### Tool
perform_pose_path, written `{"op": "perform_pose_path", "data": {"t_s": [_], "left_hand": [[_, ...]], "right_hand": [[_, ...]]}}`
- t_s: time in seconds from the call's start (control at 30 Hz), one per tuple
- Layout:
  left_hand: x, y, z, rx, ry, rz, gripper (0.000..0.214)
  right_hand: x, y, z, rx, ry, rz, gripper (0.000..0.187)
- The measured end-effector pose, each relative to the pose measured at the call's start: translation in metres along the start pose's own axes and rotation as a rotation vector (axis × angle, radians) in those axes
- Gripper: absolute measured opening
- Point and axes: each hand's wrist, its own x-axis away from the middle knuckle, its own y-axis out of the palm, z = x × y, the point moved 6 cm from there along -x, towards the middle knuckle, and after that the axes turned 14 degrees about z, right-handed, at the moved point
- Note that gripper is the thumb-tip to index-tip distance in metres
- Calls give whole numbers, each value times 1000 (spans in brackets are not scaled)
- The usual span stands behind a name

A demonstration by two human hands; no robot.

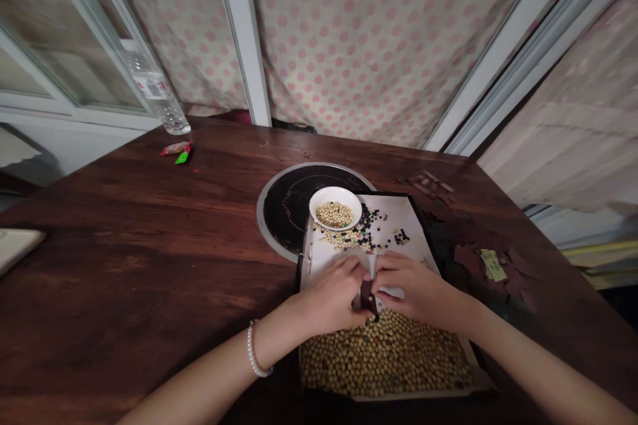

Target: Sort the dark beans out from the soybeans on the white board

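Pink-spotted curtain [343,33] hangs behind white frames [244,33] at the far side of the dark wooden desk [149,246]. The left hand [329,295] and the right hand [411,285] hide the middle of the white-lined tray [396,209], dim light blurs the dark red scraps [516,265] to the right, the writing on the yellow label [493,265] among them cannot be read, and a pale slab [17,246] is cut off by the left border. Between the hands is a small brown piece [367,292], just beyond the heap of tan beads [383,362]. The left fingers grasp it, thumb at its near end; the right fingers are bent close against its other side, but I cannot tell whether they grip it. A bracelet [253,352] circles the left wrist. Over the tray's far left corner sits a white bowl [355,207] of pale beads [333,214], with dark and pale beads [366,226] scattered beside it and a round black plate [286,212] behind. A clear bottle [159,93] stands at the desk's far left edge, near a red wrapper [174,148] and a green wrapper [183,157]
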Motion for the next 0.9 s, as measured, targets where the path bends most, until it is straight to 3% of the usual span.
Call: {"op": "perform_pose_path", "data": {"t_s": [0.23,0.6,0.77,0.9], "left_hand": [[0,0,2,-14,33,12,32],[1,4,0,-26,33,23,44],[3,5,-2,-44,23,-2,48],[4,6,-4,-58,5,-11,49]], "right_hand": [[6,11,4,-84,66,-43,17],[1,20,1,-104,44,-29,17],[-11,0,-1,-155,-2,28,12],[-40,-25,-2,-99,-37,122,13]]}}
